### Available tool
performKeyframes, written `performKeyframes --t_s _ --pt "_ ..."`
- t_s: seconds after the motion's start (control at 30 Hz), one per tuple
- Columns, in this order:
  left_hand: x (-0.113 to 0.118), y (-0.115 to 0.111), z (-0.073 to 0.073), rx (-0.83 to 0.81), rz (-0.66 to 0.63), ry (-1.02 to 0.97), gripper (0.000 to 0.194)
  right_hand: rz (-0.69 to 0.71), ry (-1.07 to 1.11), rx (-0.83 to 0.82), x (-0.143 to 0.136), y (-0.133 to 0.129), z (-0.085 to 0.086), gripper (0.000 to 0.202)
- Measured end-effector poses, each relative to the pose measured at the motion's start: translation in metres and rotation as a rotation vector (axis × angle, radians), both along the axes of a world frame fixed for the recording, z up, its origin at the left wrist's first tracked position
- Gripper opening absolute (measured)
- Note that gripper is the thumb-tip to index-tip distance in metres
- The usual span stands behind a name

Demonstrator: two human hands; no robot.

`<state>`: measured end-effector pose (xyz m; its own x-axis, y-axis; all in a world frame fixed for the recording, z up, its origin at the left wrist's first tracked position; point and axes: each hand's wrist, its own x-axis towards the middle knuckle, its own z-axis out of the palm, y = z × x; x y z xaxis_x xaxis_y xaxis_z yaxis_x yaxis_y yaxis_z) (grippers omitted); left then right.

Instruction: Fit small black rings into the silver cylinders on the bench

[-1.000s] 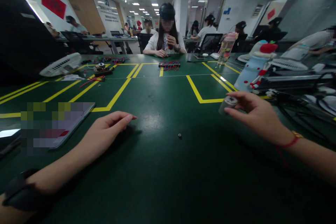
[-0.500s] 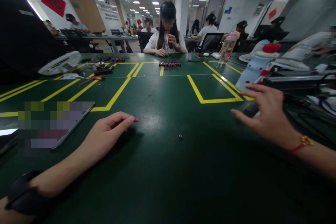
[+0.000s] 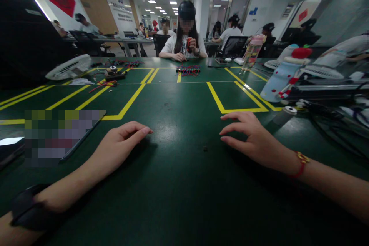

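Observation:
My left hand (image 3: 127, 138) rests over the green table (image 3: 173, 184) at the left. Its thumb and fingers are closed together, and whether anything small is between them is hidden. Across from it, my right hand (image 3: 248, 134) hovers open above the tabletop, fingers apart and nothing in them. Just left of its fingertips lies a tiny dark round piece (image 3: 205, 148), blurred now. Beyond the right wrist lies a short grey metal cylinder (image 3: 284, 116).
A tablet-like panel (image 3: 83, 136) with a blurred screen lies left. A blue bottle (image 3: 273, 82), black cables (image 3: 325, 130) and a clear bottle (image 3: 252, 54) stand or lie right. Wired parts (image 3: 188, 70) sit before a seated person (image 3: 184, 42). A white fan (image 3: 69, 67) is far left.
My right hand has moved left from beside the blue bottle toward the tiny round piece, uncovering the grey cylinder. My left hand keeps its closed pose. The view has shifted slightly.

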<state>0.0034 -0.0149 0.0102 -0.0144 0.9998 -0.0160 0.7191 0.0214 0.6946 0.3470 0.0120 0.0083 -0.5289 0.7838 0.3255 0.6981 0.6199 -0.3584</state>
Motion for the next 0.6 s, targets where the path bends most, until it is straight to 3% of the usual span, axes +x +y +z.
performKeyframes --t_s 0.1,0.23,0.37,0.43,0.6 --pt "0.005 0.0 0.004 -0.011 -0.002 0.014 0.034 0.051 -0.015 -0.049 -0.002 -0.003 -0.006 0.028" --pt "0.008 -0.003 0.008 -0.015 -0.001 0.016 0.032 0.125 -0.052 -0.08 -0.028 -0.006 -0.013 0.03" --pt "0.006 -0.004 0.008 -0.023 -0.022 0.006 0.033 0.137 0.01 -0.08 -0.034 -0.003 -0.002 0.021" --pt "0.005 -0.003 0.008 -0.019 -0.023 0.006 0.033 0.02 0.091 -0.071 -0.02 0.001 0.009 0.021" --pt "0.007 -0.002 0.008 -0.006 -0.024 0.008 0.033 -0.498 0.185 0.045 0.051 0.013 0.035 0.036"
